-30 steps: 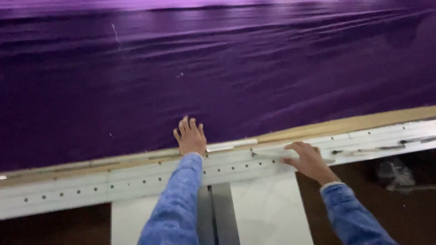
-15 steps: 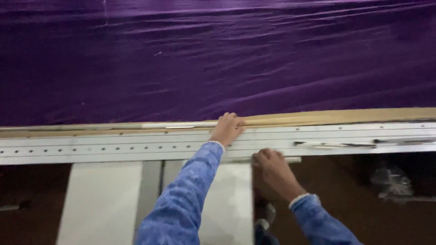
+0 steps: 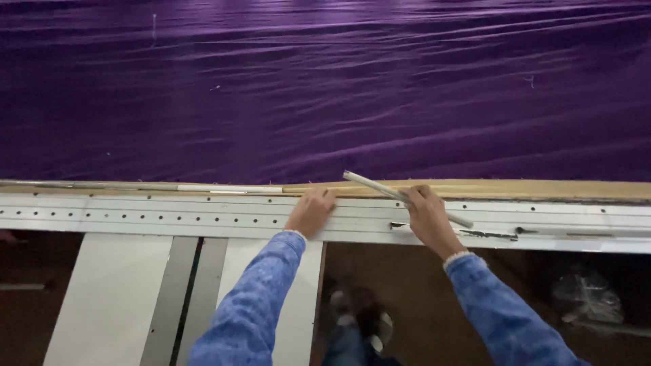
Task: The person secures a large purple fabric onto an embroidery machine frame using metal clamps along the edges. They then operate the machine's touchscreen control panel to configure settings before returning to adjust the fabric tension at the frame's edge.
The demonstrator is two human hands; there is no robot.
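- The right hand (image 3: 428, 218) now grips a thin, pale metal rod (image 3: 405, 198), fingers curled round its lower half; half a second ago that hand was lower, below the rail, with no rod raised in it.
- The rod is lifted at a slant: its far end points up and left over the tan wooden strip (image 3: 542, 188), its near end trails right across the white perforated rail (image 3: 169, 215).
- The left hand (image 3: 310, 211) has slid along from its earlier spot and lies knuckles-up on the rail, fingers bent, fingertips at the rail's upper edge just beside the wooden strip. It holds nothing that can be seen.
- The purple fabric (image 3: 325, 95) is spread wide over the worktop beyond the strip, rippled in long shallow folds, its near hem meeting the strip.
- A second pale strip (image 3: 229, 189) lies flat along the edge to the left of the left hand, well apart from the raised rod.
- Judging from the change, the work has gone from pressing along the edge to handling a loose rod there; whether it is coming off or going on cannot be told.
- Below the rail, white panels (image 3: 108, 298) and a dark floor show, with the person's shoes (image 3: 359, 318) between the two blue sleeves.
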